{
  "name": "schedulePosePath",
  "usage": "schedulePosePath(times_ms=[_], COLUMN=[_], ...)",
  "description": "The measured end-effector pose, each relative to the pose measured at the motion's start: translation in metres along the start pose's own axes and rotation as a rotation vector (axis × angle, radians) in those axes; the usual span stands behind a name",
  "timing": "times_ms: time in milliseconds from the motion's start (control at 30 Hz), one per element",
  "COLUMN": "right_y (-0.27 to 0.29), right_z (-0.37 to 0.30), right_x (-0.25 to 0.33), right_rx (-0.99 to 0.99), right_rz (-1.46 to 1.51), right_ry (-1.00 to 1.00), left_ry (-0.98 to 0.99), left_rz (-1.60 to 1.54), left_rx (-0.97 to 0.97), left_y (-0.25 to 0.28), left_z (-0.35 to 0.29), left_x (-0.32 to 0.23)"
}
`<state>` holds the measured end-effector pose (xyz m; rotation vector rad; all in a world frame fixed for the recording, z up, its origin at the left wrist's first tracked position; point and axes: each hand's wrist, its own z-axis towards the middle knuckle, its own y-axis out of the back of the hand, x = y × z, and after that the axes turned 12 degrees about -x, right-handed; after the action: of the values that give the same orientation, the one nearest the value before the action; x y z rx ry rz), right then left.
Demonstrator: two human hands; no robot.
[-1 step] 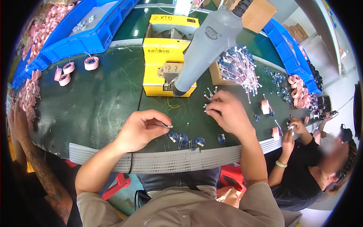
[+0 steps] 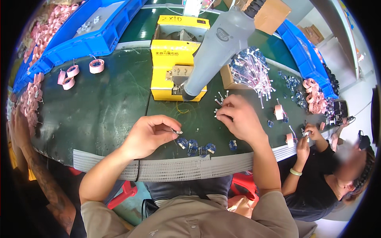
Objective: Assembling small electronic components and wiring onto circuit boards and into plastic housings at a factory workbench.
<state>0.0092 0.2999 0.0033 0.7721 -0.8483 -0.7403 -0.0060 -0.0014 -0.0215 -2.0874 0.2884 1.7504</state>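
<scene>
My left hand (image 2: 152, 133) pinches a small metal part (image 2: 177, 131) between thumb and fingers, just above the dark green table (image 2: 107, 111). A short way to its right, my right hand (image 2: 238, 117) is closed on a thin white-tipped wire piece (image 2: 219, 112). More white-tipped wire pieces (image 2: 222, 96) lie just beyond its fingers. Several small blue components (image 2: 196, 146) lie on the table between and below both hands.
A yellow machine (image 2: 174, 67) stands behind the hands, with a grey cone-shaped nozzle (image 2: 218, 47) slanting over it. Also in view: a bundle of pink-white wires (image 2: 254, 71), pink coils (image 2: 96, 65), blue bins (image 2: 91, 31), a co-worker's hands (image 2: 303, 137) on the right, and another person's arm (image 2: 24, 135) on the left.
</scene>
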Motion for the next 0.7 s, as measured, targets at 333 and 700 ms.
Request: schedulePosePath(times_ms=[333, 700], right_y=[-0.015, -0.049], right_z=[-0.006, -0.005], right_x=[0.048, 0.075], right_rx=[0.064, -0.069], right_rz=[0.839, 0.942], right_ry=[-0.436, -0.525], left_ry=[0.243, -0.046], left_rz=[-0.298, -0.286], left_rx=[0.040, -0.196], left_y=[0.002, -0.018], left_z=[0.001, 0.004], left_x=[-0.019, 0.008])
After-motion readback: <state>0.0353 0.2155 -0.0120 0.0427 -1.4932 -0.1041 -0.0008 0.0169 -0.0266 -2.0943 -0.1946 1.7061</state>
